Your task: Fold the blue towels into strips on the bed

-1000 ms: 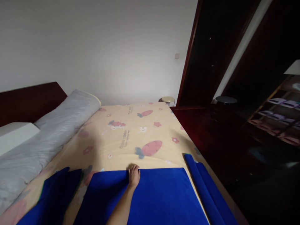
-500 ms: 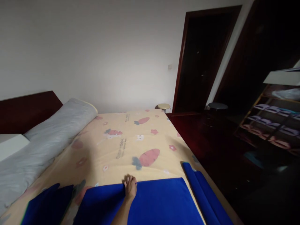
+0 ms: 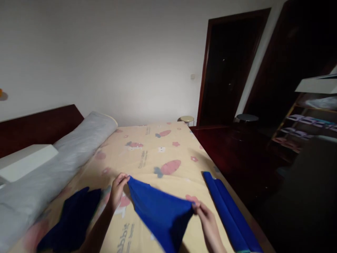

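Note:
My left hand (image 3: 117, 189) pinches one upper corner of a bright blue cloth (image 3: 160, 211). My right hand (image 3: 204, 215) pinches the other upper corner. Between them the cloth hangs slack, raised off the bed (image 3: 158, 151), and sags down toward the bottom edge of the view. Both forearms reach in from the bottom.
A rolled blue cloth (image 3: 226, 211) lies along the bed's right edge. A dark blue cloth (image 3: 71, 221) lies at the left. A grey bolster (image 3: 65, 154) and a white block (image 3: 25, 161) lie by the dark headboard. A small round stool (image 3: 186, 119), a dark doorway and shelves stand to the right.
The blue cloth lay flat with my left hand on its far edge. Now both hands hold its corners and it is lifted off the bed; the right hand has come into view.

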Demonstrator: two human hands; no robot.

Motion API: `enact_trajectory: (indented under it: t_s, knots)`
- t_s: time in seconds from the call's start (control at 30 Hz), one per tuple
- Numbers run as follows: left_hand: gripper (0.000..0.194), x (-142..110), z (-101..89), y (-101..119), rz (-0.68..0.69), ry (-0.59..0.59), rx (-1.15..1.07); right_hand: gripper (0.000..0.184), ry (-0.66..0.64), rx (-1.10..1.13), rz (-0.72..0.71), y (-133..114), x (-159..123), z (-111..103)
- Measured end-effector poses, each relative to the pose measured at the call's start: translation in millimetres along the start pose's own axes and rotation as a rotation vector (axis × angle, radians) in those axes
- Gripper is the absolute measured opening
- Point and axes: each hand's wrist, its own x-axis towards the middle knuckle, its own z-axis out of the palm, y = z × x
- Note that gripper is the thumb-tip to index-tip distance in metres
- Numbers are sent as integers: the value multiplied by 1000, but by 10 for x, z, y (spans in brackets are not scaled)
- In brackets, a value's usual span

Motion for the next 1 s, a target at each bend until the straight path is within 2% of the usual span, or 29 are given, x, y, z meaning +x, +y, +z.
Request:
enact_trajectory:
  t_s: [0.07, 0.17, 0.3, 0.43, 0.6, 0.7, 0.83, 1.0]
  knots:
    - [32, -122, -141, 345, -17, 12, -90, 44, 8, 36, -78, -432, 162, -52]
    - [32, -234, -290, 796, -46, 16, -204, 46, 18, 78, -157, -1062, 461, -10]
    - [42, -301, -404, 1292, -26, 31, -288, 57, 5, 144, -203, -1640, 751, 66]
    - [52, -346, -449, 1633, 39, 28, -301, 64, -71, 136, -232, -1978, 869, 59]
    - [50, -304, -535, 1847, 64, 37, -302, 51, -249, 88, -271, -2302, 810, 11]
    - [50, -222, -616, 1977, 92, 45, -292, 53, -316, 61, -315, -2502, 741, -13]
    - [48, -133, -698, 2204, 150, 10, -244, 57, -290, -36, -438, -2789, 756, -19]
    - [37, -35, -691, 2417, 246, 26, -136, 50, -222, -99, -564, -3077, 928, -11]
